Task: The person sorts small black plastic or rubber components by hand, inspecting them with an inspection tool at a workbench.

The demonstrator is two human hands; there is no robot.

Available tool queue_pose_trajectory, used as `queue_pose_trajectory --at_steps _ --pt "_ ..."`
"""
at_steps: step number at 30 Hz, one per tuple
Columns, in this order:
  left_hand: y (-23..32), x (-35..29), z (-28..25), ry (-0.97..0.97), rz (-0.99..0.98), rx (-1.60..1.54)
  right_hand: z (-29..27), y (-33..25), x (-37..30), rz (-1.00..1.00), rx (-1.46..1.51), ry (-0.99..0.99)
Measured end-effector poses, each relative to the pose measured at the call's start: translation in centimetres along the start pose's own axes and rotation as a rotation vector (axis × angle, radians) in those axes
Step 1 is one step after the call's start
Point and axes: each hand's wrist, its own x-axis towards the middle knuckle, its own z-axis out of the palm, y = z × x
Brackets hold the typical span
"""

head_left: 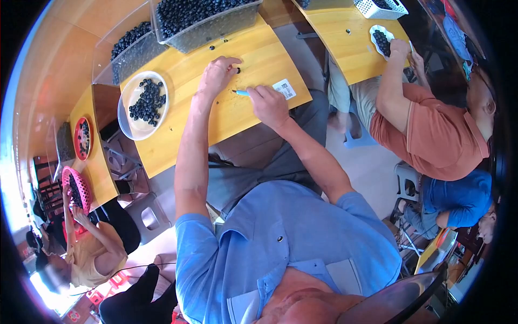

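My left hand (pixel 217 75) is above the wooden table (pixel 226 119), its thumb and fingertips closed on a small dark round ball (pixel 238 70) that looks like a berry. In my right hand (pixel 268 105) is a slim tool with a light-blue handle (pixel 243 93); its dark tip points toward the left hand, apart from the ball. To the left stands a round white bowl (pixel 126 108), partly filled with similar dark balls (pixel 148 102). A few dark crumbs lie on the wood between bowl and hands.
A big clear bin (pixel 208 33) heaped with dark balls stands at the far edge, a second clear bin (pixel 102 67) beside it. A white label card (pixel 284 89) lies by my right hand. Co-workers sit at tables on the right (pixel 431 129) and left (pixel 102 243).
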Motion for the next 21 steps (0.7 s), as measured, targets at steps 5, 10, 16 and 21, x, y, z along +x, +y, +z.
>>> queue_pose_trajectory --at_steps 5,10,16,21 --pt "-1.4 -0.1 1.4 -0.002 0.102 0.089 -0.4 -0.1 -0.1 -0.005 0.011 0.006" --pt "-1.1 -0.3 0.8 0.038 0.102 0.142 0.0 0.3 -0.2 -0.01 0.012 0.008" --pt "-0.8 -0.1 0.1 -0.033 0.019 0.101 -0.1 0.1 0.1 -0.013 0.016 0.02" --pt "-0.6 0.1 0.2 -0.064 0.001 0.098 -0.2 0.1 0.1 -0.024 0.008 0.027"
